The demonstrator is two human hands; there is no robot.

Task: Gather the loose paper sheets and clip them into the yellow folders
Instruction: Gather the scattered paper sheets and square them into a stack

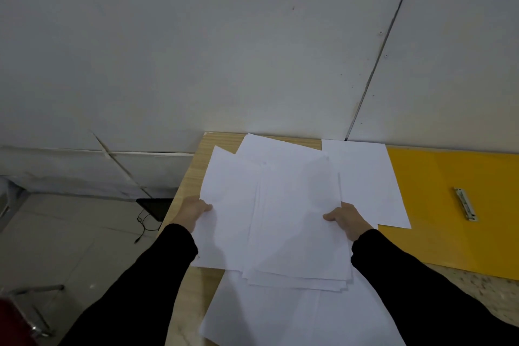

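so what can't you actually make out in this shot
Head view only:
- Fingers of the left hand and right hand: under the paper stack; only the thumbs show.
- Yellow folder: cut off by the right edge, partly covered by a sheet.
- Metal clip: too small to tell open or shut.
- Sheet count: edges overlap.

Both arms wear long black sleeves, plain and unmarked, snug to the wrist. The left hand [193,212] and right hand [349,220] are bare beyond the cuffs, with no gloves, rings or watch showing.
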